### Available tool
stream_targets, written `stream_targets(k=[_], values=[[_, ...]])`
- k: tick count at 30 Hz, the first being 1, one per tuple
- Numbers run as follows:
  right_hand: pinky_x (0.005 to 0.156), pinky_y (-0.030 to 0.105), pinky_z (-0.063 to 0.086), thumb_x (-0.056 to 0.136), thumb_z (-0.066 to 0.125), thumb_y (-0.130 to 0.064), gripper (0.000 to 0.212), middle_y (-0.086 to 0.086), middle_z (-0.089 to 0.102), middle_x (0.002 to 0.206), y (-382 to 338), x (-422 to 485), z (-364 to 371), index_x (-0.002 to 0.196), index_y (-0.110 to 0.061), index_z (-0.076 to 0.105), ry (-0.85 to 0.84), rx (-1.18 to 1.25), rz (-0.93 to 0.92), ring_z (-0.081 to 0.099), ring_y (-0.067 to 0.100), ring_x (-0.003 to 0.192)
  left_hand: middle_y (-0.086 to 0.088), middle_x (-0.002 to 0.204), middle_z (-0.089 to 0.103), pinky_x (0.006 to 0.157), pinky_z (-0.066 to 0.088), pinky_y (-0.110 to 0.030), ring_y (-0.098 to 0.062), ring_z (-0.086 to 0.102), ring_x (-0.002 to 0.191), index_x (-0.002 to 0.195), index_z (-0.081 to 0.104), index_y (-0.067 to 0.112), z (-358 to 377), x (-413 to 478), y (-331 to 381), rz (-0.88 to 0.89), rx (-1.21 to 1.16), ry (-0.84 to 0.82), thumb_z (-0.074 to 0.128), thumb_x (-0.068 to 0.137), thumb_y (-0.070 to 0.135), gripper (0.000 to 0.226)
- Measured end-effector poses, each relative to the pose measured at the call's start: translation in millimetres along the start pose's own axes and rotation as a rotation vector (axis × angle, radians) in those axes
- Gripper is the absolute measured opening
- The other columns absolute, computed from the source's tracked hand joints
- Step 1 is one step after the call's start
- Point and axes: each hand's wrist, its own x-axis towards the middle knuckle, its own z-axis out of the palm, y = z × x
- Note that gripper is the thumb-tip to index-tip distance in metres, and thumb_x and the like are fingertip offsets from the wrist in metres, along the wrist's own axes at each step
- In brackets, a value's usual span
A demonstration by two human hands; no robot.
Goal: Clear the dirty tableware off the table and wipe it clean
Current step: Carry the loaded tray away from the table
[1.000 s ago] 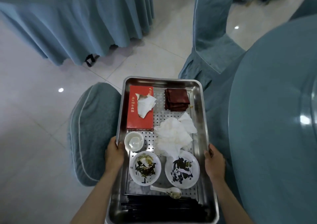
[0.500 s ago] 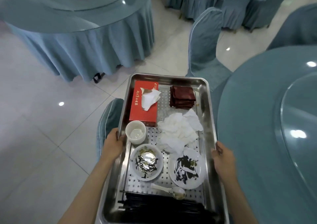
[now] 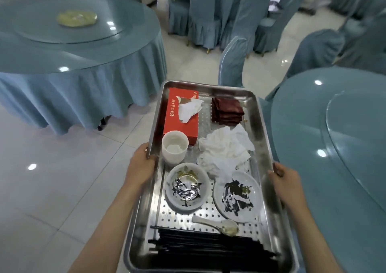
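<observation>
The only writing is on the red tissue box point(image 3: 180, 113) at the far left of the tray point(image 3: 208, 84). A line of gold Chinese characters runs along the box's left side, and a small gold emblem sits at its far right corner. Both are too blurred to read.

One head-worn wide-angle camera looks forward and down, close over the tray point(image 3: 208, 85).
</observation>
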Motion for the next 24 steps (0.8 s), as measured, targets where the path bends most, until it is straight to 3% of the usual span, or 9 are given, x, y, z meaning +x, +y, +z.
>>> stream_targets(k=[4,6,8,10,13,14,17,21,24], values=[[0.083,0.046,0.058,0.091,0.062,-0.03,0.025,0.011,0.074,0.089,-41,-19,39,0.101,-0.008,0.065,0.03,-0.03,0.005,0.069,0.033,0.081,0.003,0.116,0.072,0.098,0.053,-0.049,-0.024,0.067,0.105,0.121,0.063,0.03,-61,24,-7,0.008,0.057,-0.008,0.052,0.087,0.026,0.036],[0.101,0.047,0.054,0.094,0.067,-0.021,0.035,0.004,0.075,0.116,-72,-32,58,0.128,-0.013,0.066,0.047,0.028,0.006,0.071,0.027,0.104,0.0,0.117,0.071,0.097,0.053,-0.047,-0.025,0.066,0.105,0.124,0.064,0.024,-91,40,-11,0.035,0.086,-0.011,0.053,0.093,0.011,0.036],[0.108,0.042,0.049,0.096,0.069,-0.014,0.049,0.002,0.068,0.13,-98,-40,75,0.143,-0.014,0.058,0.069,0.066,-0.002,0.066,0.022,0.115,-0.002,0.116,0.072,0.095,0.053,-0.046,-0.026,0.066,0.104,0.123,0.066,0.02,-115,58,-16,0.052,0.108,-0.004,0.053,0.092,0.003,0.037],[0.103,0.036,0.049,0.096,0.068,-0.01,0.044,-0.002,0.071,0.121,-117,-44,89,0.139,-0.014,0.063,0.067,0.105,0.009,0.066,0.019,0.107,-0.003,0.11,0.073,0.091,0.053,-0.044,-0.027,0.067,0.1,0.116,0.068,0.019,-134,76,-20,0.048,0.124,-0.011,0.055,0.09,0.001,0.034],[0.074,0.026,0.046,0.094,0.066,-0.008,0.024,-0.016,0.063,0.078,-138,-39,109,0.11,-0.025,0.071,0.062,0.104,0.01,0.057,0.011,0.076,-0.003,0.108,0.072,0.087,0.051,-0.041,-0.027,0.066,0.098,0.114,0.068,0.017,-153,107,-26,0.048,0.144,-0.03,0.056,0.092,0.0,0.031],[0.072,0.026,0.046,0.094,0.066,-0.01,0.024,-0.016,0.066,0.079,-145,-35,117,0.111,-0.024,0.072,0.063,0.104,0.009,0.061,0.01,0.076,-0.002,0.109,0.071,0.088,0.052,-0.042,-0.027,0.066,0.099,0.116,0.068,0.018,-157,120,-28,0.04,0.153,-0.036,0.057,0.093,0.001,0.031],[0.088,0.032,0.053,0.096,0.067,-0.015,0.041,-0.005,0.075,0.115,-169,-20,138,0.136,-0.025,0.066,0.06,0.12,0.036,0.07,0.015,0.1,-0.004,0.11,0.072,0.092,0.055,-0.05,-0.028,0.068,0.1,0.114,0.068,0.02,-166,164,-33,0.031,0.176,-0.05,0.057,0.093,0.004,0.029],[0.089,0.032,0.049,0.097,0.066,-0.013,0.043,-0.002,0.074,0.111,-197,16,162,0.139,-0.021,0.064,0.092,0.141,0.07,0.067,0.018,0.096,-0.002,0.11,0.073,0.093,0.056,-0.054,-0.026,0.069,0.099,0.117,0.066,0.022,-168,230,-24,0.046,0.17,-0.083,0.056,0.096,0.007,0.028],[0.1,0.039,0.053,0.097,0.067,-0.017,0.042,-0.002,0.073,0.124,-212,59,181,0.138,-0.022,0.065,0.106,0.164,0.138,0.069,0.02,0.111,-0.002,0.114,0.07,0.096,0.055,-0.054,-0.025,0.068,0.103,0.12,0.06,0.025,-164,282,-6,0.03,0.136,-0.097,0.056,0.099,0.01,0.026]])
